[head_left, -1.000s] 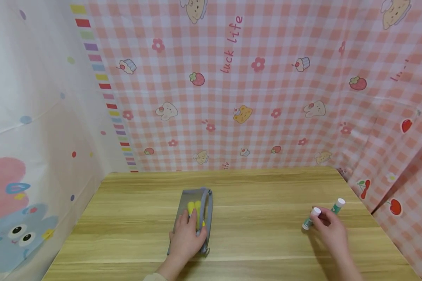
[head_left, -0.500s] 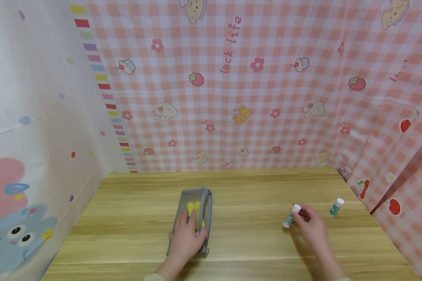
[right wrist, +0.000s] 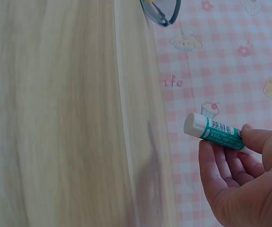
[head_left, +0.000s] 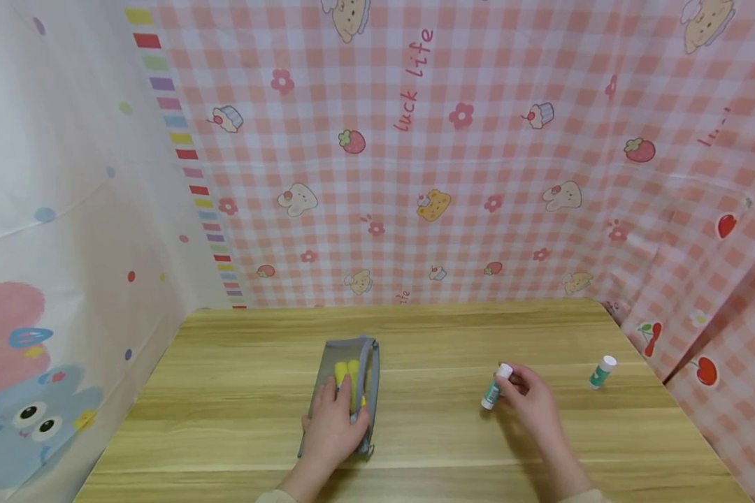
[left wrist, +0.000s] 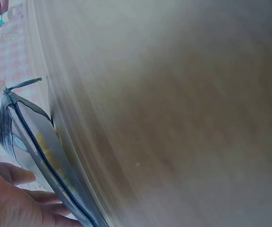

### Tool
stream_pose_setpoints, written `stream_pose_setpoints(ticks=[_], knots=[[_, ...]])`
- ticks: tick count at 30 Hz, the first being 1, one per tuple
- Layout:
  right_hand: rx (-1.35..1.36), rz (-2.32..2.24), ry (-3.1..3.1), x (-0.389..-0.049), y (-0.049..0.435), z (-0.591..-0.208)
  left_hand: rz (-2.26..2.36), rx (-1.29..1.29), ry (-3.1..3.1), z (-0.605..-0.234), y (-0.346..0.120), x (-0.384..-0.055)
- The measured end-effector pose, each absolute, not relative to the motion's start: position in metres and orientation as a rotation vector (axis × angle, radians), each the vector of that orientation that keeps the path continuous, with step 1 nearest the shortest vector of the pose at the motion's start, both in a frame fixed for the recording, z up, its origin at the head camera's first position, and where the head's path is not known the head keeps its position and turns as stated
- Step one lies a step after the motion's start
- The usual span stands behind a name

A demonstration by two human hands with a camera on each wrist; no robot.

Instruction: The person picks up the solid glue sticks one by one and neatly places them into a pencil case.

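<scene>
Pinching tube 1 [right wrist: 222, 133] is the right hand [head_left: 533, 403]; left hand [head_left: 335, 423] seems uncurled on pouch [left wrist: 43, 153]; head view alone shows tube 2 [head_left: 602, 372].

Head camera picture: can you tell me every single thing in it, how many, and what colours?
Pouch: one, grey, on the table, left of the middle
Yellow things: at least two, yellow, in the pouch
Held tube: one, green and white, in the right hand
Other tube: one, green and white, on the table's right side
Table: one, wood-coloured, below
Checked cloth: at least one, pink and white, behind and right
Printed cloth: one, mostly white, left
Left hand: one, on the pouch
Right hand: one, holding a tube
Sleeves: two, pale, bottom edge
</scene>
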State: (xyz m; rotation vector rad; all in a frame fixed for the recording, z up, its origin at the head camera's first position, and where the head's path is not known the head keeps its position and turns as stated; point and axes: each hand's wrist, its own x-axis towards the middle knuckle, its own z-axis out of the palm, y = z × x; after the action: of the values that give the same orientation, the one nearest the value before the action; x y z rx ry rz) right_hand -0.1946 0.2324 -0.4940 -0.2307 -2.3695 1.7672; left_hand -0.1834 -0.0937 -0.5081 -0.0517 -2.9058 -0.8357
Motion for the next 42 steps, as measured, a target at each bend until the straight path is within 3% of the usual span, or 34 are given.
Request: stream_pose_setpoints(ticks=[42], knots=[[-0.051,1.976,-2.349,-0.213,0.136,-0.508,-0.822,-0.048,-2.915,-0.508,-0.093,-0.184]])
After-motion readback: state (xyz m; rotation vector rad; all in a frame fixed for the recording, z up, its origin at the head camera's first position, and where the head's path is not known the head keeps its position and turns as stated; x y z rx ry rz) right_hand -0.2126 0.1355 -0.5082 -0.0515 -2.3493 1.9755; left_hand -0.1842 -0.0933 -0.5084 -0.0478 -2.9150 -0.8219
